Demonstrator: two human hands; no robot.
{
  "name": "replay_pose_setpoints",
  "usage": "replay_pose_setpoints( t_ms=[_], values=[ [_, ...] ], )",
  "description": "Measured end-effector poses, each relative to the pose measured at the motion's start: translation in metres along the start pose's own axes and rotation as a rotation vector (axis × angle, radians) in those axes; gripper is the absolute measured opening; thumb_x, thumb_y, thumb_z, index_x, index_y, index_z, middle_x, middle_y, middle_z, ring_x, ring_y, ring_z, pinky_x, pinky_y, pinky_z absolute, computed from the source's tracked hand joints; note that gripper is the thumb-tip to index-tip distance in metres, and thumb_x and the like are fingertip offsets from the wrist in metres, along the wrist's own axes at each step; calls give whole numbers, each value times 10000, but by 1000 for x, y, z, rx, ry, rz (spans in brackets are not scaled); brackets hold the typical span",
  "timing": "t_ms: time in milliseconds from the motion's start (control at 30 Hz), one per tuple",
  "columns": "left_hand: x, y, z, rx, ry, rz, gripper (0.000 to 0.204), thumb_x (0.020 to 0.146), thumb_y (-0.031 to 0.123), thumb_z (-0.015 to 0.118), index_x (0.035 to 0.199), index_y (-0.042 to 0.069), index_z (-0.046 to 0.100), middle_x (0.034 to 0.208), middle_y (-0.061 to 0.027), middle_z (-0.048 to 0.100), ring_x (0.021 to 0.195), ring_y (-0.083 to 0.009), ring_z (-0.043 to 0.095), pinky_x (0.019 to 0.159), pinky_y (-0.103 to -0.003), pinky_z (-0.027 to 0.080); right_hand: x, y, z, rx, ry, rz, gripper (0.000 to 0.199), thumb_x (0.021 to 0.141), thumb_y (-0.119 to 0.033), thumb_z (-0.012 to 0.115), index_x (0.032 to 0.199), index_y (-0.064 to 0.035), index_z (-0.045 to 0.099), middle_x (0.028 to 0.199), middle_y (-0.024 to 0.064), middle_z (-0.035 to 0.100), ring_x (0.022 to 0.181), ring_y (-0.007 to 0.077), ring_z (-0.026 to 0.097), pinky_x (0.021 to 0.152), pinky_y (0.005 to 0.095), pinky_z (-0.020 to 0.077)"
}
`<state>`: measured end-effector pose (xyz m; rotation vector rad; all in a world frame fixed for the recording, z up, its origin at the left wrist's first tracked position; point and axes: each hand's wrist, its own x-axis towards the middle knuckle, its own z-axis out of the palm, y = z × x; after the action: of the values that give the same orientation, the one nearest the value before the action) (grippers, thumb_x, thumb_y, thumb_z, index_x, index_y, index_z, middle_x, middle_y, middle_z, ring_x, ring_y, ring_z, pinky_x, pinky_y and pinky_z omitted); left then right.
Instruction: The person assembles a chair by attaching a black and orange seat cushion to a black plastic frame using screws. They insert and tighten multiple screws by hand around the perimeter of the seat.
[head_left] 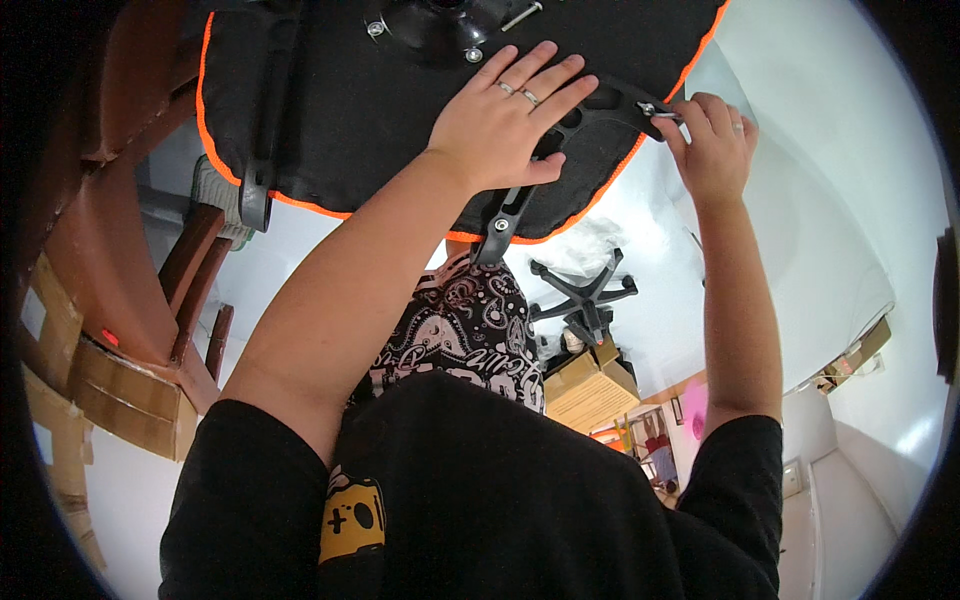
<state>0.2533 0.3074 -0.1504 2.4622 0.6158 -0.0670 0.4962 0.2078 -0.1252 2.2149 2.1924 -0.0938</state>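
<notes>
Fingers of the left hand (505, 125) spread flat, steadying a black plastic armrest bracket (560, 150) on the orange-piped black seat base (330, 110); right hand (712, 150) at upper right pinches a small metal key (662, 113), seemingly tightening a bolt.

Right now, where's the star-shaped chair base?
In the head view the black star-shaped chair base lies on the white floor right of centre, below the orange-edged seat cushion, between the forearms, just above the cardboard boxes.

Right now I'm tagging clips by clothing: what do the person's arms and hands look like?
Both forearms are bare below short black sleeves. The left hand wears two silver-coloured rings; the right hand wears one. No gloves or watch.
</notes>
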Motion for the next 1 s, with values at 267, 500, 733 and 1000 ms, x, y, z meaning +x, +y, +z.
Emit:
replay_pose_setpoints(
  t_ms=[267, 500, 733, 1000],
  values=[
    [-1, -3, -1, 17, 13, -10, 809, 736, 431, 641, 1437, 258, 274, 1490, 12, 282, 1368, -212, 269, 1128, -423, 206, -13, -56, 17, -173, -82, 469, 410, 837, -482, 568, 595, -153, 549, 625, -12, 578, 619, 205, 581, 623, 400, 357],
    [-3, -1, -1, 21, -9, -17, 808, 747, 435, 630, 1442, 249, 263, 1495, 4, 273, 1375, -210, 254, 1133, -420, 194, -3, -88, 7, -24, -252, 813, 464, 928, -464, 427, 692, -104, 600, 739, 44, 626, 722, 262, 628, 685, 450, 420],
    [1, 1, -1, 4, 8, 1, 815, 731, 432, 639, 1435, 222, 288, 1480, -18, 306, 1363, -227, 282, 1131, -424, 196, 9, -47, -29, -103, -681, 400, 515, 971, -428, 324, 758, -109, 667, 774, 70, 652, 747, 276, 648, 681, 462, 452],
    [-1, 4, -5, 11, -23, -2, 812, 740, 438, 628, 1438, 214, 280, 1490, -25, 284, 1373, -224, 258, 1132, -425, 182, 15, -82, -26, -15, -758, 854, 706, 964, -515, 187, 773, -62, 693, 819, 193, 666, 828, 371, 644, 696, 460, 483]
  ],
)
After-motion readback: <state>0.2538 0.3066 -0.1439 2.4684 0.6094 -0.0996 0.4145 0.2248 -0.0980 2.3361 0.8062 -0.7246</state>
